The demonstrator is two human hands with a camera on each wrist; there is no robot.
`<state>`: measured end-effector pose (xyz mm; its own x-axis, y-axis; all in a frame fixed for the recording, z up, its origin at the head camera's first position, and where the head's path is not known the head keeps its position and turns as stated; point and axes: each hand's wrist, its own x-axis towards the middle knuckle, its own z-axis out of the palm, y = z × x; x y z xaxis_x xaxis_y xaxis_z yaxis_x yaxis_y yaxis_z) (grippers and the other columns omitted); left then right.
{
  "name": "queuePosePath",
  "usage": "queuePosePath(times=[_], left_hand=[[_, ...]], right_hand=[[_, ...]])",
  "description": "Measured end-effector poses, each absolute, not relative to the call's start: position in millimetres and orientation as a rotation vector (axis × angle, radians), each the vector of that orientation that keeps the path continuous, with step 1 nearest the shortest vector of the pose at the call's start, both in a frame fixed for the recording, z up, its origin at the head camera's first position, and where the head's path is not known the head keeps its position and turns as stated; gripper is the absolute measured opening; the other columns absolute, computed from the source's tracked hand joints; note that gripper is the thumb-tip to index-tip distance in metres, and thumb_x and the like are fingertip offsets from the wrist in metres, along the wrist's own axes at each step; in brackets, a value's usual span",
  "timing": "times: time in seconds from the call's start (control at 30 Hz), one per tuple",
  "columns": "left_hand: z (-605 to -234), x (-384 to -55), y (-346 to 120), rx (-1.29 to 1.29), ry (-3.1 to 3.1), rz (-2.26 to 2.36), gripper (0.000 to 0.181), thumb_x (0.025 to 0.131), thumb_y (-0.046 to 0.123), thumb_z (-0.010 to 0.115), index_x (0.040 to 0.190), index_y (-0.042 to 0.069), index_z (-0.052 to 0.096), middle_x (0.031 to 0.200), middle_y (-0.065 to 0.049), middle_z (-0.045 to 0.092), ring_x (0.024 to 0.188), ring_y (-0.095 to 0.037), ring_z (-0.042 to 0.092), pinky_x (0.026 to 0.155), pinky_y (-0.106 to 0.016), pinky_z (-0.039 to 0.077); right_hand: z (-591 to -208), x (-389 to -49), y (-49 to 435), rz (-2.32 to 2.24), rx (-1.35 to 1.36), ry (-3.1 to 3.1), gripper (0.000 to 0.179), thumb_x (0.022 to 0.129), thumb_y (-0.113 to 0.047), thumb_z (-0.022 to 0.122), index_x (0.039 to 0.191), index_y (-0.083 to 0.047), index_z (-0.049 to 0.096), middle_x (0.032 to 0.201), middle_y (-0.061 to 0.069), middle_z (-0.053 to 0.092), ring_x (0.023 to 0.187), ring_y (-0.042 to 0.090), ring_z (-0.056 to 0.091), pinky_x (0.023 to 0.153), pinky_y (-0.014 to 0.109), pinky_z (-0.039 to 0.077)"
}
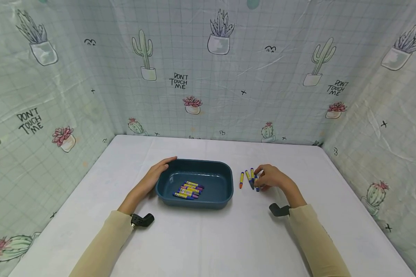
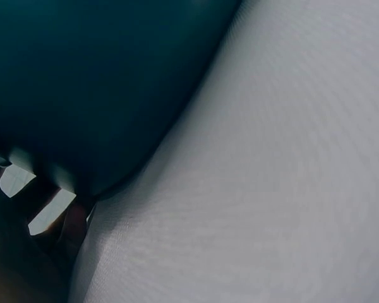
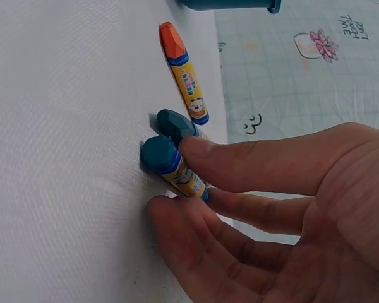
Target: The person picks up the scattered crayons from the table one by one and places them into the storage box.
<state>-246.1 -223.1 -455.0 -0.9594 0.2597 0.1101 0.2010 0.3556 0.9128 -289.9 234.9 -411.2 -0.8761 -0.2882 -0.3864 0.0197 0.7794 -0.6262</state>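
Crayon (image 3: 174, 168) in right hand (image 1: 272, 176), crayons (image 1: 193, 190) in tray (image 1: 197, 205)

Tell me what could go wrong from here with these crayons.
The right hand might knock the rear teal crayon, which lies close beside the front teal crayon that it pinches. The pinched crayon could also slip if the hold is light. And if the left hand at the rim tips the dark blue tray, the loose crayons inside may slide.
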Motion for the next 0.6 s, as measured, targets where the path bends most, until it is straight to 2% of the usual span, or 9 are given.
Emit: queuePosePath(times=[0.27, 0.6], left_hand=[[-455.3, -246.3, -222.5, 0.427, 2.543, 1.692, 0.048, 0.114, 0.025, 0.028, 0.16, 0.017, 0.041, 0.169, -0.01, 0.035, 0.16, -0.036, 0.023, 0.129, -0.063, 0.013], [-454.4, -245.5, -221.2, 0.428, 2.539, 1.696, 0.048, 0.114, 0.026, 0.028, 0.159, 0.016, 0.041, 0.169, -0.011, 0.034, 0.159, -0.037, 0.023, 0.129, -0.064, 0.013]], right_hand=[[-408.0, -290.0, 238.7, -0.857, -0.19, 2.476, 0.054, 0.089, -0.006, 0.076, 0.137, 0.005, 0.055, 0.114, 0.022, 0.065, 0.079, 0.02, 0.068, 0.074, 0.033, 0.065], [-409.1, -289.7, 236.4, -0.799, -0.169, 2.523, 0.059, 0.087, -0.014, 0.082, 0.137, 0.001, 0.055, 0.117, 0.023, 0.066, 0.075, 0.019, 0.068, 0.071, 0.03, 0.063]])
